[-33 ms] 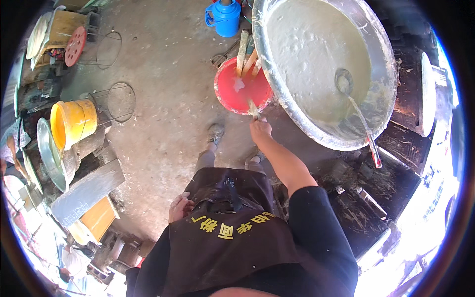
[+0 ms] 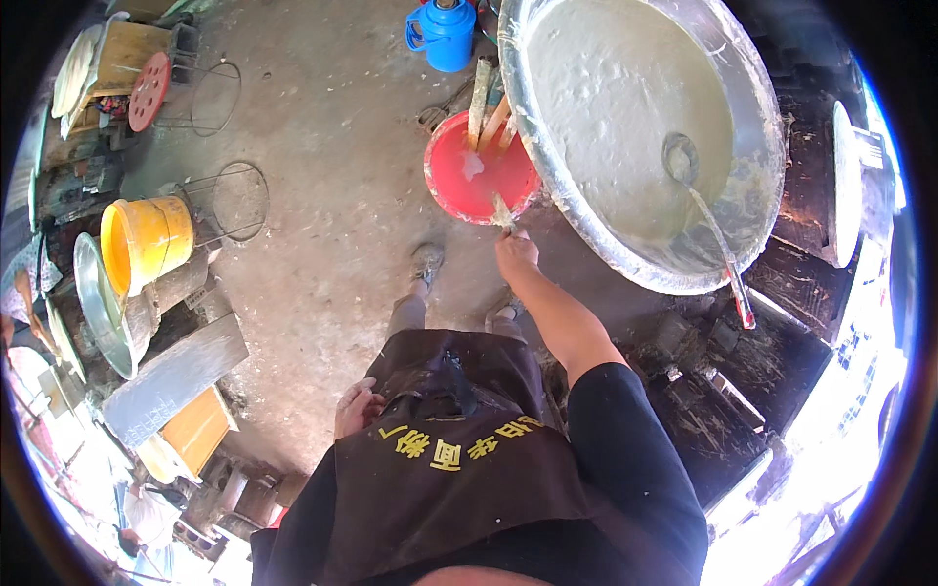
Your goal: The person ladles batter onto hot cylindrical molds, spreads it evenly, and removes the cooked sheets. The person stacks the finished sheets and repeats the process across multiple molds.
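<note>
My right hand [image 2: 516, 252] is closed round the end of a short pale stick [image 2: 501, 211] that reaches over the near rim of a red basin [image 2: 440, 195]. Reddish-looking liquid and a whitish lump show inside. Several batter-crusted wooden sticks [image 2: 480, 98] lean at the basin's far side. To its right stands a big metal pan [image 2: 630, 269] of thick, pale batter [image 2: 625, 117]. A long-handled ladle [image 2: 705, 210] lies in the batter, its red-tipped handle over the rim. My left hand [image 2: 359, 407] is by my brown apron [image 2: 459, 488], fingers curled, nothing visible in them.
A blue jug [image 2: 446, 39] stands beyond the basin. Along the left are a yellow bucket [image 2: 147, 244], a metal bowl [image 2: 98, 303], a grey board [image 2: 176, 381], wire rings [image 2: 240, 200] and a red disc [image 2: 149, 92]. Dark timber [image 2: 723, 391] lies at right. A person's arm [image 2: 34, 308] shows far left.
</note>
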Demonstrator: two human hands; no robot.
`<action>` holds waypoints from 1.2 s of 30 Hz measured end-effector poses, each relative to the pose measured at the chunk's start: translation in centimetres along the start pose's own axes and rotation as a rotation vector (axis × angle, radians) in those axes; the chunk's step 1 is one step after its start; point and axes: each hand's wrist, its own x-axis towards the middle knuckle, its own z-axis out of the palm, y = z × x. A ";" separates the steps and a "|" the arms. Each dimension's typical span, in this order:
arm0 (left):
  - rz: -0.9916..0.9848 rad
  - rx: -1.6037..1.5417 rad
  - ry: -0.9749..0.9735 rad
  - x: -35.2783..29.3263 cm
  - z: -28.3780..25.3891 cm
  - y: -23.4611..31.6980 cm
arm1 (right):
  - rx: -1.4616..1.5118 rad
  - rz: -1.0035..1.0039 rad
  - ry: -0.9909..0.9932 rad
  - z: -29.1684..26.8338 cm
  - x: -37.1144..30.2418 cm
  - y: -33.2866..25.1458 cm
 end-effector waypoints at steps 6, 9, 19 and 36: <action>0.004 -0.032 -0.069 0.3 0.4 -0.2 | 0.111 -0.050 -0.003 -2.8 -12.0 4.8; 0.016 -0.022 -0.135 1.7 -0.5 -1.6 | 0.176 0.048 -0.107 -5.6 -21.4 6.4; -0.022 0.049 -0.049 0.5 -0.3 -0.6 | 0.483 0.083 -0.042 -1.9 -3.4 0.1; -0.039 0.019 -0.135 0.6 1.9 -0.2 | 0.397 0.093 -0.023 -4.9 -22.1 7.2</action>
